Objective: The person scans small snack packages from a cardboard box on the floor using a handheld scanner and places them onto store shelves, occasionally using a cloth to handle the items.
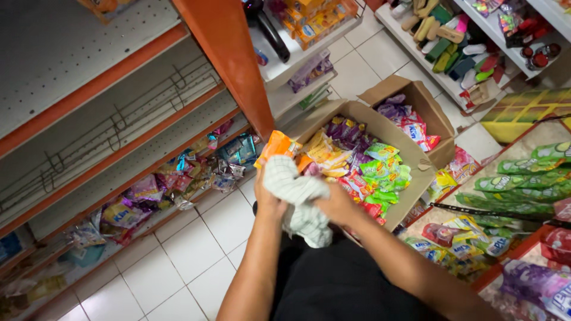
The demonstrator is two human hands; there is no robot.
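Both hands close on soft things: the left hand grips an orange snack packet together with one end of a white checked cloth, fingers wrapped around them, and the right hand presses its fingers into the same cloth from the other side. The cloth hangs down between the two hands — its lower part falls in front of the person's dark trousers. The orange packet stands up from the left hand toward 12 o'clock, just over the near edge of a big cardboard box.

This box lies at about 1 o'clock from the hands and is full of small packets, yellow, purple, green and red. A second, smaller cardboard box stands behind it, farther toward 1 o'clock, with purple and pink packets inside.

At 9 o'clock runs the low shelf of an orange and grey rack, with many mixed packets on it — the shelves above it look bare. At 3 o'clock green packets lie in rows. The floor has white tiles.
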